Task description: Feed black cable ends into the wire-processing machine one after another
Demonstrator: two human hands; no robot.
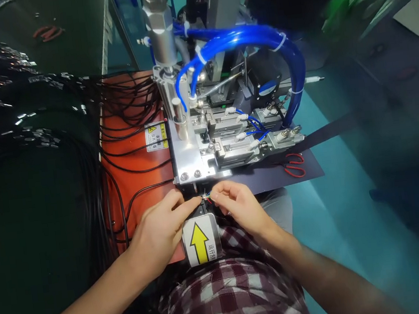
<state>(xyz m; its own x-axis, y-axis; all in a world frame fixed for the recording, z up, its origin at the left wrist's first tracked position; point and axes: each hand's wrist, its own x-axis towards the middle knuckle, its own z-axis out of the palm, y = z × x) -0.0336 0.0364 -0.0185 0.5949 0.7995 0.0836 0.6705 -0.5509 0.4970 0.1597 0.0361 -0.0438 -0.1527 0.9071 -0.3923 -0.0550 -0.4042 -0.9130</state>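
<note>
Thin coloured wires [207, 196] lie between my hands at the front edge of a metal machine [187, 162]. Red, green and white strands show among them. My right hand [239, 204] pinches the wires between thumb and forefinger. From the left, my left hand [160, 228] reaches in with one digit stretched to the wire ends and its other fingers curled; whatever lies under those fingers is hidden. Just below is a black fixture [201, 211], partly covered. A white plate with a yellow arrow [200, 239] sits in front of it, close to my body.
Black cables [141, 187] run over an orange mat [129, 156] on the left, with a large dark bundle [92, 190] beyond. Blue air hoses [249, 36] arch over the machine's cylinders [232, 124]. Red-handled scissors [294, 165] lie on a dark board [272, 175] to the right.
</note>
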